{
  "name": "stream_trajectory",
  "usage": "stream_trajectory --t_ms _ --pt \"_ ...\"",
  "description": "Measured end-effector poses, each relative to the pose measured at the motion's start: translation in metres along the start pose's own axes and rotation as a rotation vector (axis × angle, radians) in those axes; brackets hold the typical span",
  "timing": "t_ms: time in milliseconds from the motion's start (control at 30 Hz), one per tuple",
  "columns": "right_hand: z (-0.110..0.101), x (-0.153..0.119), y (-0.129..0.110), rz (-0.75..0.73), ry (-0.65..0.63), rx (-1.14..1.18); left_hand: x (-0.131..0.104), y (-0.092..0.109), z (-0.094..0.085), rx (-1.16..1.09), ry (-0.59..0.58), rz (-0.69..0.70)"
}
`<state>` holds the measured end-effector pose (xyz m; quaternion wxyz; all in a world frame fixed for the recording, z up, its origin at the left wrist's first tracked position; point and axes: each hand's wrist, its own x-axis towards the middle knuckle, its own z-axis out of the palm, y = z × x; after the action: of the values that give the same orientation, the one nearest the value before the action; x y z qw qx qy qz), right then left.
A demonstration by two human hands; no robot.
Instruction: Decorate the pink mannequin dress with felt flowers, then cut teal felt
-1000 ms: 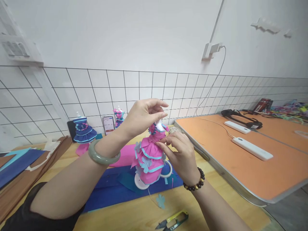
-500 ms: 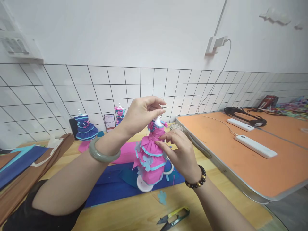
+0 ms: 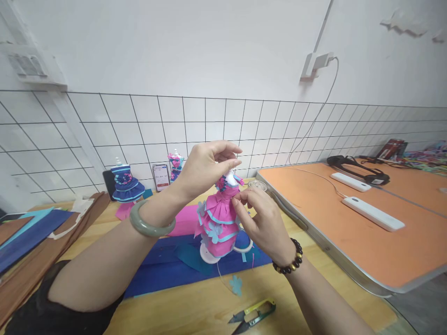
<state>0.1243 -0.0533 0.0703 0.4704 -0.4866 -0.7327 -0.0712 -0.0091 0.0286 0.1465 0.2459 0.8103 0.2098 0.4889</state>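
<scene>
The L hand is up high, over the top of the white doll form w/ the pink dress. Its wrist is bent, & its fingers curl over to the R w/ the thumb under them. A gap shows btwn finger & thumb tips; can't tell if they grip the top of the form. The L arm comes up slanting from a black sleeve, w/ a green bangle on it.

The R hand is lower, at the R side of the dress's waist. Its thumb & pointer tips are close together & touch the dress there; can't tell if they pinch a bit of it. The other fingers are bent. The R arm comes up from the bottom R, w/ a dark bead bracelet at the wrist.

The dress stands btwn & below the hands, leaning a bit, on a round white base. It has light blue edges & flowers. Under it is a dark blue sheet. A white ring is just below the R hand. Nearer the person, below both hands, are a blue flower & yellow snips. Behind the L arm are a blue dress & a lit phone.
</scene>
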Motion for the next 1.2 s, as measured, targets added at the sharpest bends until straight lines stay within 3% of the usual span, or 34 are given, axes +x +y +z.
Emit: stream_trajectory --t_ms 567,933,1200 --pt "0.004 0.003 -0.002 0.018 0.079 0.000 -0.004 0.008 0.001 0.068 0.051 0.050" --pt "0.007 -0.001 0.002 -0.022 0.050 0.034 -0.001 -0.013 -0.004 -0.032 0.103 -0.019" --pt "-0.004 -0.011 0.009 0.038 0.214 0.074 0.011 -0.034 -0.010 -0.018 0.215 0.016"
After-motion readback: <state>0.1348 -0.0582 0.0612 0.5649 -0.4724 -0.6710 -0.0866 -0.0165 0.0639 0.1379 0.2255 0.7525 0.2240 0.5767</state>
